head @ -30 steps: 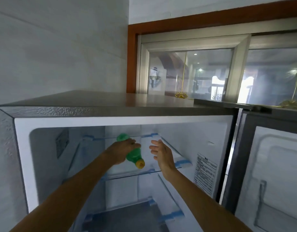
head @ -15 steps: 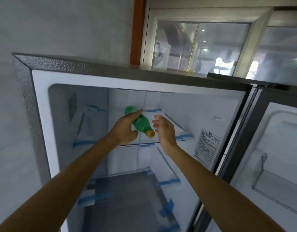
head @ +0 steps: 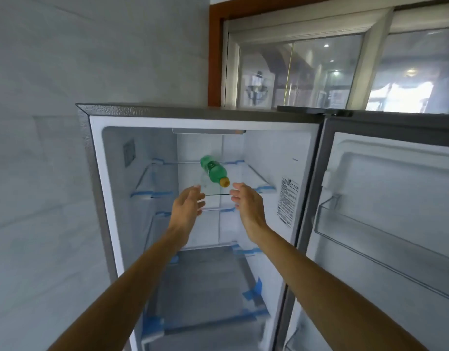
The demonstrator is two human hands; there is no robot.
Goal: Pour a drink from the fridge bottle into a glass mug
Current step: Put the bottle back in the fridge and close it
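The green bottle (head: 213, 171) lies on its side on the upper glass shelf (head: 253, 177) of the open fridge (head: 96, 198). Its long axis runs from the rear of the shelf, base end, toward the front, with the yellow cap (head: 225, 182) pointing forward and slightly to the person's right. The bottle is not held by either hand.

Both hands are raised in front of the shelf edge, below and forward of the bottle. The left hand (head: 186, 206) is open, fingers loosely spread, palm turned inward; its grip is wide and empty. The right hand (head: 248, 202) is likewise open and empty, palm facing the left. The cap end sits above the gap between the two hands, near the fingertips of each. The right fingertips appear marginally closer to the cap; the left hand lines up better with the bottle's body.

Judgement: the step in hand is retrieval. The coming move calls for a reach up and rearward over the shelf lip, with the grip closed across the body, at right angles to the long axis.

Materials: the bottle appears to be translucent plastic, cylindrical, and may roll on smooth glass. The shelves are clear with blue tape (head: 255, 290) at the corners. The liner is white and smooth. No mug is in view.
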